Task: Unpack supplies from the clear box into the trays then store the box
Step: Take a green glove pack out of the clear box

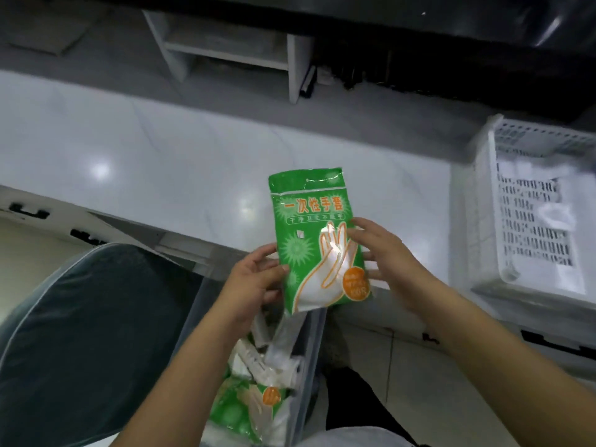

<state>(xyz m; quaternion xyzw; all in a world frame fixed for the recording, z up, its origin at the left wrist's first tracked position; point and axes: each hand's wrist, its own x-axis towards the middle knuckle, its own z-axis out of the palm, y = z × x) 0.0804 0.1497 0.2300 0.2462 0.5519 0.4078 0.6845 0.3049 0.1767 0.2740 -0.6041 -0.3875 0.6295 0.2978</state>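
Both hands, left and right, are pinching a light, floppy, slippery pack by its side edges.

"一次性手套" on green packet (held)

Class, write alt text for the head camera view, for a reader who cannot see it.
Two hands, left and right, hold a green glove packet above an open clear box of more packets. A white slotted tray sits on the right of the white counter.
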